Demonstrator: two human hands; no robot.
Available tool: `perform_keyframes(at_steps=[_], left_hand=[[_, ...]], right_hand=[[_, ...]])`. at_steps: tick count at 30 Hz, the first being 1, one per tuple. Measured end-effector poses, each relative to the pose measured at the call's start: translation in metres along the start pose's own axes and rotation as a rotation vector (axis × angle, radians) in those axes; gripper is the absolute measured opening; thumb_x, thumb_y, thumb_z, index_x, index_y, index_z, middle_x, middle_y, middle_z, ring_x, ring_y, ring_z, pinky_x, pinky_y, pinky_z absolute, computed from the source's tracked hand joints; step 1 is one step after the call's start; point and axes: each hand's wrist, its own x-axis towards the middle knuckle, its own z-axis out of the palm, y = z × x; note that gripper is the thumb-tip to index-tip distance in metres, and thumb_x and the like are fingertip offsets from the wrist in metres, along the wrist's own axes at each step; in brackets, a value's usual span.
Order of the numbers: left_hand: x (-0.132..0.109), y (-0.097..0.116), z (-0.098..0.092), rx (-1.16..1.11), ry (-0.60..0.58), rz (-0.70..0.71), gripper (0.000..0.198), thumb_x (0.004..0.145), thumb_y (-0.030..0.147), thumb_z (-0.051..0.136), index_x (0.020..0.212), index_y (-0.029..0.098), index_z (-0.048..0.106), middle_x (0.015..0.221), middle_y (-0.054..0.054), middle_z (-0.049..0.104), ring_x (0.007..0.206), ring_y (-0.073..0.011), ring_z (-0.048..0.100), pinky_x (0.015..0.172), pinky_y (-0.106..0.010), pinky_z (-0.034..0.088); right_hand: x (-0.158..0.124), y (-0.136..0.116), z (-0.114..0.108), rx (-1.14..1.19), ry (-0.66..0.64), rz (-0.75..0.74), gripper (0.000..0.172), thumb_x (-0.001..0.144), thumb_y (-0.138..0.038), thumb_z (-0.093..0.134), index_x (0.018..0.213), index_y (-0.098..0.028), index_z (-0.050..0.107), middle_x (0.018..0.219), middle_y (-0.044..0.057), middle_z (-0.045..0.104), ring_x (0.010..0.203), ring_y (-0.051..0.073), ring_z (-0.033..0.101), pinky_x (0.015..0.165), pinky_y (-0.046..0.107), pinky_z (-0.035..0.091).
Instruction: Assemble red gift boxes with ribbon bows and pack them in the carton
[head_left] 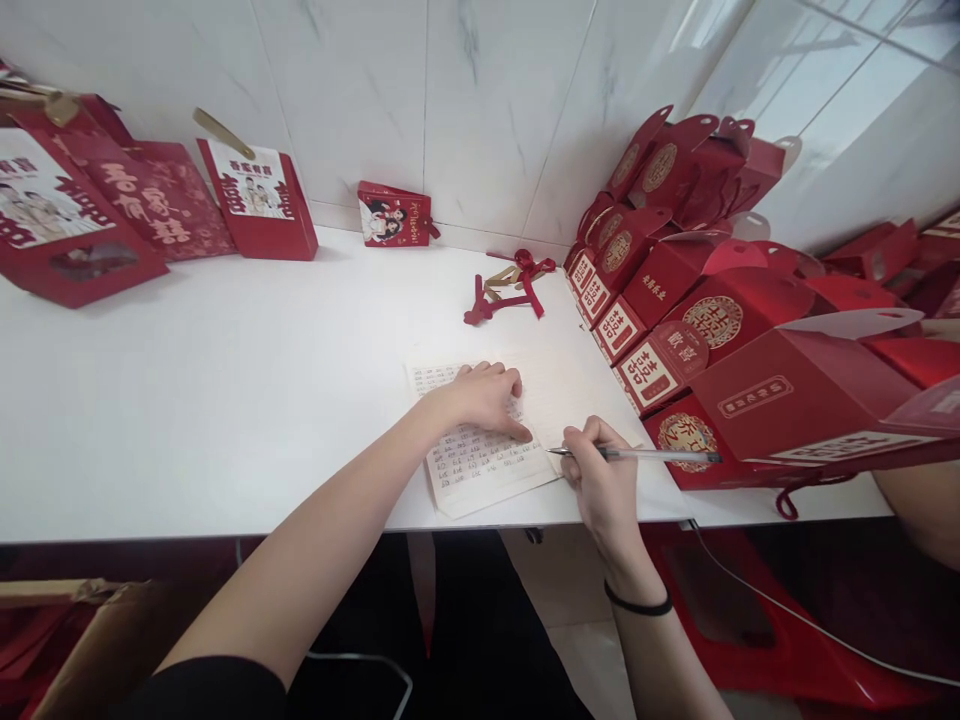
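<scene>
Head view: I'm looking down from afar at a white counter [225, 400] that is filling much of my screen. Red boxes [795, 360] are standing in rows along its right side, and red bags [169, 205] are standing at the far left. Between them, near the front edge, an open notebook [551, 415] is lying flat. Its left page is carrying rows of handwritten figures almost to the bottom, while the visible part of the right page is looking bare, so I'm judging one page nearly done and the other left.

The left hand [487, 395] is lying palm down across the left page, its fingers loose and grasping nothing, the notebook directly beneath them. The right hand [604, 480] is resting over the right page. Beyond the notebook, ribbons [521, 280] are lying in a loose heap, and a small box [394, 215] is standing farther back. The right fingers are pinching a pen [660, 455], its tip pointing toward the fold; I'm not able to tell whether it is touching paper.
</scene>
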Motion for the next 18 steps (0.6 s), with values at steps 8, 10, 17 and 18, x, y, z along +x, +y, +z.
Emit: perform_keyframes(at_steps=[8, 10, 17, 18], left_hand=[[0.014, -0.041, -0.013, -0.444, 0.571, -0.123, 0.017, 0.077, 0.029, 0.050, 0.077, 0.017, 0.061, 0.083, -0.003, 0.068, 0.075, -0.0148, 0.061, 0.071, -0.026, 0.046], [0.013, -0.061, -0.020, -0.403, 0.756, -0.225, 0.022, 0.082, 0.029, 0.041, 0.084, 0.016, 0.059, 0.090, -0.005, 0.067, 0.083, -0.0154, 0.060, 0.077, -0.026, 0.045], [-0.022, -0.133, -0.037, -0.178, 1.042, -0.435, 0.016, 0.079, 0.022, 0.042, 0.078, 0.018, 0.057, 0.088, -0.006, 0.064, 0.093, -0.0211, 0.058, 0.087, -0.033, 0.044], [-0.027, -0.141, -0.039, -0.132, 1.056, -0.456, 0.015, 0.078, 0.020, 0.042, 0.079, 0.018, 0.057, 0.091, -0.007, 0.063, 0.096, -0.0223, 0.056, 0.091, -0.035, 0.042]], right_hand=[[0.000, -0.003, 0.002, 0.184, -0.002, 0.047, 0.046, 0.067, -0.033, 0.070, 0.053, -0.020, 0.028, 0.046, -0.009, 0.026, 0.039, 0.005, 0.023, 0.038, 0.018, 0.016], [0.000, 0.002, 0.000, 0.153, -0.031, 0.039, 0.045, 0.070, -0.036, 0.070, 0.055, -0.020, 0.029, 0.045, -0.009, 0.028, 0.039, 0.006, 0.024, 0.038, 0.019, 0.016], [-0.001, 0.016, -0.003, -0.006, -0.133, 0.027, 0.047, 0.077, -0.050, 0.064, 0.058, -0.021, 0.031, 0.045, -0.008, 0.029, 0.042, 0.008, 0.023, 0.040, 0.021, 0.016], [-0.001, 0.016, -0.002, -0.019, -0.134, 0.030, 0.048, 0.076, -0.051, 0.063, 0.057, -0.021, 0.031, 0.045, -0.007, 0.029, 0.042, 0.008, 0.024, 0.041, 0.021, 0.016]])
